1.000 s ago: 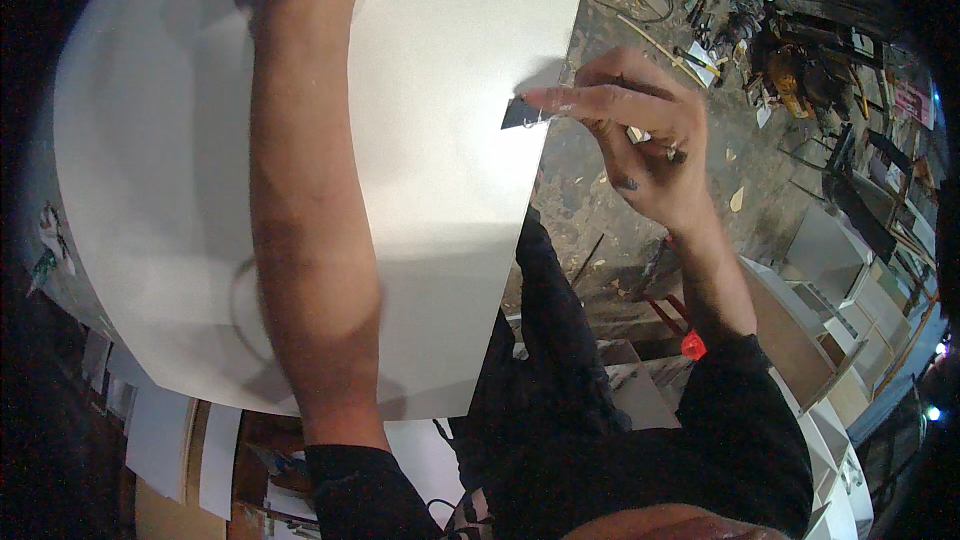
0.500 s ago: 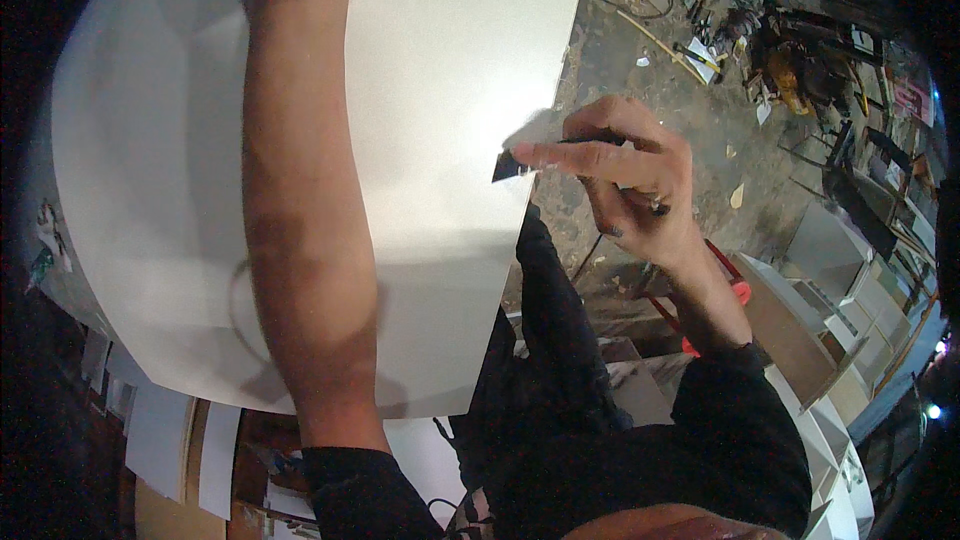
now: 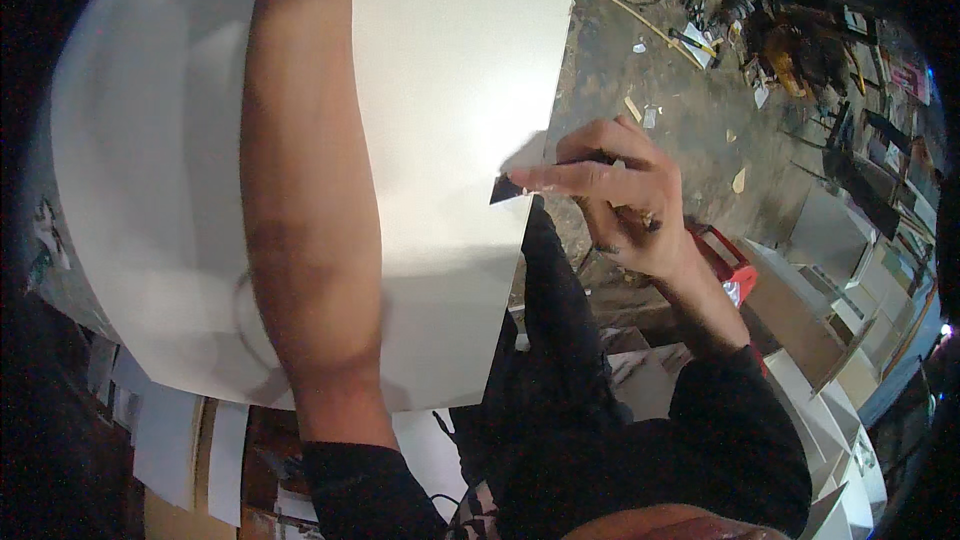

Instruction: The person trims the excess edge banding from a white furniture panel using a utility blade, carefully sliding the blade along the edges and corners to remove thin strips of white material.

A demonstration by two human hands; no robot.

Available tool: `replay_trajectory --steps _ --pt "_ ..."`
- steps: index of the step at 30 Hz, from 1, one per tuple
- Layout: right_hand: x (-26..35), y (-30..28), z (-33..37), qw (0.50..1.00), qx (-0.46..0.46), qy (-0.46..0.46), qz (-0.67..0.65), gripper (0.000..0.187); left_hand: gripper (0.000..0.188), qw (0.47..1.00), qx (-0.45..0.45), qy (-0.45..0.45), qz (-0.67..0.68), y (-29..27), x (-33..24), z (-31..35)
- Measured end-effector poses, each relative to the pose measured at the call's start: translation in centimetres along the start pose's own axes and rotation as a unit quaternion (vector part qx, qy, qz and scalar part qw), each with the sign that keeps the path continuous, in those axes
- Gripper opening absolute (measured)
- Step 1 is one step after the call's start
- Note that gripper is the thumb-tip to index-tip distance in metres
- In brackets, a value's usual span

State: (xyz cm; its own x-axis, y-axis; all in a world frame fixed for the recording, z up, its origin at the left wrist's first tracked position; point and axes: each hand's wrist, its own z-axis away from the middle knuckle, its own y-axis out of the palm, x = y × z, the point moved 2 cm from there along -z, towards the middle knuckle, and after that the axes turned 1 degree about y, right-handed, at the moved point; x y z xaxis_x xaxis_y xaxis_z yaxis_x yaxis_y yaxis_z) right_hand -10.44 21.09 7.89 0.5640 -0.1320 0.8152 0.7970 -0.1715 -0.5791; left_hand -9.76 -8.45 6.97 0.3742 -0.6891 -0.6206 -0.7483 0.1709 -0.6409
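Observation:
A large white panel (image 3: 440,190) lies in front of me, its straight right edge running away from my body. My right hand (image 3: 630,200) is closed around a dark flat blade (image 3: 504,189) with a slanted, bright lower edge. The forefinger is stretched along the top of the blade, near its tip. That tip is over the panel, beside the right edge; most of the tool is hidden in the fist. My left forearm (image 3: 310,180) reaches across the panel to the upper border of the picture, and the hand itself is out of sight.
Right of the panel, the dirty floor (image 3: 690,150) carries scraps, a thin wooden stick (image 3: 655,32) and a red object (image 3: 725,262). White cabinet-like pieces (image 3: 830,290) stand at the lower right. Upright boards (image 3: 168,430) stand at the lower left.
My right hand has moved slightly toward me along the panel's edge, with the blade still in it. My left forearm stays stretched across the panel.

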Motion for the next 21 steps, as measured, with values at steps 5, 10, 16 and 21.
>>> replay_trajectory --steps 5,10,16,21 --pt "-1.5 0.3 -0.4 0.993 -0.094 -0.018 -0.066 0.023 0.026 0.998 0.028 -0.041 0.029 0.3 -0.3 0.5" --pt "-3.7 -0.9 -2.6 0.987 -0.161 -0.006 -0.009 0.016 0.033 0.998 0.045 -0.005 0.047 1.4 0.5 1.2" --pt "-3.8 -0.3 -3.2 0.986 -0.160 -0.039 0.017 0.021 0.053 0.984 0.131 0.122 0.020 -3.7 0.2 7.5" --pt "-3.9 0.8 -2.5 0.982 -0.166 -0.092 0.008 0.024 0.059 0.978 0.102 0.145 -0.107 -4.8 -0.3 11.0"
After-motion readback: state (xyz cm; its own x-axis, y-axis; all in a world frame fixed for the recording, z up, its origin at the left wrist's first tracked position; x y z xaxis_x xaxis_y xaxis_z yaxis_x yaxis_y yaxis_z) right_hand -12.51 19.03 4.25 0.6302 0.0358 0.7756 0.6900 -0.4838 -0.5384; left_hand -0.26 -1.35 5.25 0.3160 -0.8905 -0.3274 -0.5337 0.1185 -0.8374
